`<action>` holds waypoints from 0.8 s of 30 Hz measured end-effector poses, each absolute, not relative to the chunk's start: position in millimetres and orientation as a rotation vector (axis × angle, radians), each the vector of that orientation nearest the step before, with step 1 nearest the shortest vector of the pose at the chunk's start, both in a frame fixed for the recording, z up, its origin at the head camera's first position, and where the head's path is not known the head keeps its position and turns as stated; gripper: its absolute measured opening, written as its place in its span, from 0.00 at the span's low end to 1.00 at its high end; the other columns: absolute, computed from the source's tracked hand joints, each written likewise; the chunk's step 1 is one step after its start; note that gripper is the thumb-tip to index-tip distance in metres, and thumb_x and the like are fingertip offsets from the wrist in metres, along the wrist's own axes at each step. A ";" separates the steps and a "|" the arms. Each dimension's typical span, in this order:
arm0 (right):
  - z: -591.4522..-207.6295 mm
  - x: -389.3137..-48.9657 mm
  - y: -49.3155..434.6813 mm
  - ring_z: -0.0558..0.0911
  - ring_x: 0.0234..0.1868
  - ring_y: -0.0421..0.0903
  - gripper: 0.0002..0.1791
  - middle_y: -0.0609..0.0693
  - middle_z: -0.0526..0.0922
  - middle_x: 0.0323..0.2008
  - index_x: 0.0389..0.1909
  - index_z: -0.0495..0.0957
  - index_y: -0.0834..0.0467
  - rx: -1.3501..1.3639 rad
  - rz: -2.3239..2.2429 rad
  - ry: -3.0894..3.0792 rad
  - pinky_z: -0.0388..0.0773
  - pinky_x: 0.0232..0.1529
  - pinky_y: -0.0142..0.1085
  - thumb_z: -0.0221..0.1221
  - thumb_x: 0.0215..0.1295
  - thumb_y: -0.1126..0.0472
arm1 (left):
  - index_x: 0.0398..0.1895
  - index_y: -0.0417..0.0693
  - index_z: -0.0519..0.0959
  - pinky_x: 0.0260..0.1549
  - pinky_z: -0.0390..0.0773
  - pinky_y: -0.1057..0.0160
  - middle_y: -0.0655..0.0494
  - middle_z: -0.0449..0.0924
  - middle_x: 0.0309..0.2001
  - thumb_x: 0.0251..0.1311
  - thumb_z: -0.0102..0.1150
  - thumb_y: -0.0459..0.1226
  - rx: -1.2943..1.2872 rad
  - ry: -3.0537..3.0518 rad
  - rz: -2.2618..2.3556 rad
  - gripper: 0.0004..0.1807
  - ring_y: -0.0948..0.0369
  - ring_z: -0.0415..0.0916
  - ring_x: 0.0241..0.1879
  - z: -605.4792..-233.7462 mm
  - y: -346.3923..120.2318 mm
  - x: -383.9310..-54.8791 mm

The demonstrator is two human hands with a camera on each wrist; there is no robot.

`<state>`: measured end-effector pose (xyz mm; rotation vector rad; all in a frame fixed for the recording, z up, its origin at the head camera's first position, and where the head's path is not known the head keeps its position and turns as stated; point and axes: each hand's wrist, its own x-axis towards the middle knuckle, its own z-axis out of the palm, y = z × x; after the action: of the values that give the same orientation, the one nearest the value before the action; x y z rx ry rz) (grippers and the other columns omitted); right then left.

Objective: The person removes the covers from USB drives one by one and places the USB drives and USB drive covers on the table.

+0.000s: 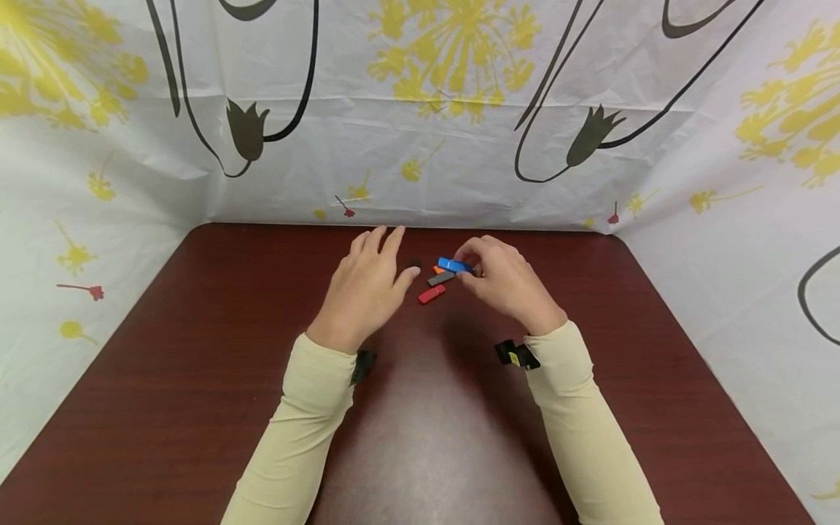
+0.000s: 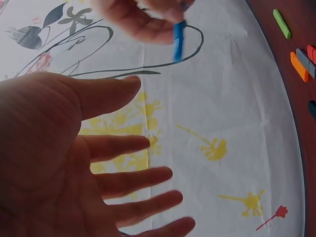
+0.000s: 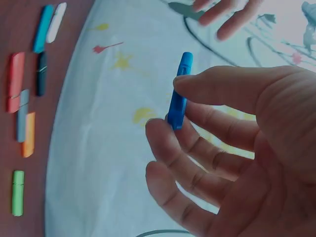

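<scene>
My right hand (image 1: 508,281) pinches a blue USB stick (image 3: 180,94) between thumb and fingers, raised above the table. In the head view the stick overlaps several others lying below it. My left hand (image 1: 364,288) hovers to the left with its fingers spread and nothing in them, its palm showing in the left wrist view. Near the hands lie a red USB stick (image 1: 432,294), a grey one (image 1: 441,278) and an orange one (image 3: 29,135). A black stick (image 3: 41,74) lies close to them, partly behind my left thumb in the head view.
A green stick (image 3: 18,193), a teal one (image 3: 43,28) and a white one (image 3: 56,22) also lie on the dark red table (image 1: 197,364). White patterned sheeting (image 1: 367,138) hangs behind the far edge and along both sides.
</scene>
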<state>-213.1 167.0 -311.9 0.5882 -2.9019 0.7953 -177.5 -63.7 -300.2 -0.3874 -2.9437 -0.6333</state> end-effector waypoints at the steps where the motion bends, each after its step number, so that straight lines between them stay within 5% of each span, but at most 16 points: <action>1: -309.2 -210.5 165.6 0.85 0.45 0.51 0.13 0.53 0.83 0.49 0.53 0.84 0.59 0.612 0.803 -2.884 0.84 0.46 0.47 0.70 0.72 0.61 | 0.87 0.47 0.58 0.77 0.67 0.39 0.40 0.58 0.83 0.82 0.54 0.52 -0.397 -2.933 -0.638 0.39 0.42 0.54 0.83 -300.2 -62.7 -177.3; 9: -296.1 -194.9 157.4 0.87 0.42 0.49 0.13 0.50 0.85 0.50 0.52 0.85 0.57 0.772 0.844 -2.798 0.85 0.46 0.44 0.72 0.70 0.63 | 0.79 0.50 0.72 0.57 0.86 0.46 0.47 0.74 0.72 0.74 0.68 0.47 -0.542 -2.829 -0.673 0.34 0.48 0.71 0.70 -300.2 -58.4 -173.2; 18: -293.5 -190.4 155.6 0.84 0.42 0.50 0.10 0.50 0.84 0.47 0.50 0.86 0.57 0.861 0.831 -2.715 0.81 0.43 0.42 0.71 0.70 0.64 | 0.54 0.45 0.89 0.51 0.88 0.55 0.52 0.86 0.53 0.68 0.74 0.41 -0.702 -2.616 -0.684 0.15 0.55 0.80 0.52 -302.2 -55.1 -171.6; 24: -292.8 -189.6 154.8 0.84 0.41 0.50 0.11 0.50 0.84 0.45 0.50 0.87 0.58 0.880 0.820 -2.659 0.80 0.42 0.41 0.73 0.68 0.65 | 0.50 0.43 0.90 0.48 0.88 0.58 0.51 0.87 0.49 0.68 0.74 0.38 -0.733 -2.549 -0.691 0.11 0.56 0.80 0.47 -302.2 -54.7 -171.5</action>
<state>-189.6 154.8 -292.8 0.8804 -2.6587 0.8198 -171.5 -54.7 -302.2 -0.7332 -2.5493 -0.6905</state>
